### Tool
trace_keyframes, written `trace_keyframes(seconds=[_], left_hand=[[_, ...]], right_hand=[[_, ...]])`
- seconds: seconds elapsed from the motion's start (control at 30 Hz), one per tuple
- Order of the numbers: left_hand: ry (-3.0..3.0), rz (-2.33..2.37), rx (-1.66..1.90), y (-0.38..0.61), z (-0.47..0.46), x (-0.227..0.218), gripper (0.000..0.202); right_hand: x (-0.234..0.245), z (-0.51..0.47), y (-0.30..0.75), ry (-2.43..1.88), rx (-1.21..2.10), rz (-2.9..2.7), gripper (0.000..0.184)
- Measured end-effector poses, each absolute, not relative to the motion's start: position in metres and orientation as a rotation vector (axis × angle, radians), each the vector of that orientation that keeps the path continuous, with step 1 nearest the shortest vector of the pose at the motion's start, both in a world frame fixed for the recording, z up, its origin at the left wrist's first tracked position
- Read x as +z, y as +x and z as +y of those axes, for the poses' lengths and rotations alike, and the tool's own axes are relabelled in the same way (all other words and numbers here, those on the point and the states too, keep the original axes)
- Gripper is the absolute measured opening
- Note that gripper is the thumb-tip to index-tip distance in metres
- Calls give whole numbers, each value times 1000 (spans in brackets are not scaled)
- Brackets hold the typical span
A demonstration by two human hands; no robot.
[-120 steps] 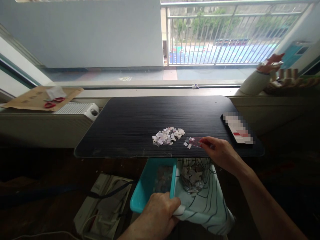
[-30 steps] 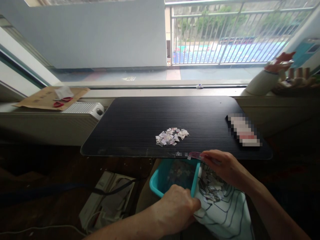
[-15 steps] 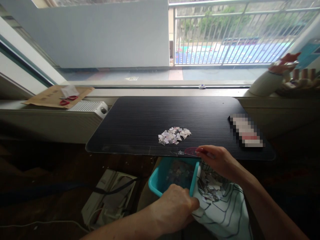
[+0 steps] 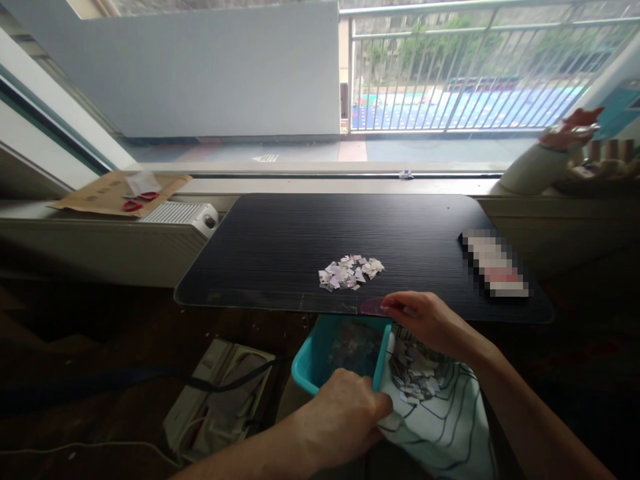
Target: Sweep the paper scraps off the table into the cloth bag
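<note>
My right hand (image 4: 425,321) is closed on a small pink, see-through flat piece (image 4: 373,307), held at the front edge of the black tabletop (image 4: 280,247). A small heap of paper scraps (image 4: 350,272) lies on the tabletop just beyond it. Below the edge, my left hand (image 4: 345,417) grips the rim of a teal plastic bin (image 4: 320,363) together with a white striped cloth (image 4: 445,417). More paper scraps (image 4: 415,370) lie in the hollow of the cloth and inside the bin.
A blurred-out flat object (image 4: 495,263) lies at the tabletop's right. On the left ledge are a white heater (image 4: 180,215) and a brown envelope (image 4: 100,193) with red scissors (image 4: 140,200). Cables and a flat box (image 4: 215,400) lie on the floor. A window fills the back.
The loose scraps by the tabletop's front edge are gone from it. My right hand with the pink piece has slid left along that edge. My left hand still grips bin and cloth.
</note>
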State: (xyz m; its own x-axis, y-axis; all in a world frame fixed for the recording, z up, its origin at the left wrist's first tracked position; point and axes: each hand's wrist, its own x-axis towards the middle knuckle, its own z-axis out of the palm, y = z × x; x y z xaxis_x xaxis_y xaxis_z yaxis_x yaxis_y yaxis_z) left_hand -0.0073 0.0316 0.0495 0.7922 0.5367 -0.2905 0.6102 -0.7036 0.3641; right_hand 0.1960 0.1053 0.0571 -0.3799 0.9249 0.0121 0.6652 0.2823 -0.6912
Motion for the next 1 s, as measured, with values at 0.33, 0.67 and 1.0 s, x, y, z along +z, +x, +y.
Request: trace_keyframes(seconds=[0.33,0.67,1.0], left_hand=[[2322,1075,-182,-34,17,28,4],[2147,1135,-198,-47,11,24,10],[2178,1102,-187,-41,12,22,10]], right_hand=[[46,152,209,-1650,450,-1967,25],[52,149,210,-1707,454,-1986,23],[57,148,204,-1663,443,-2041,24]])
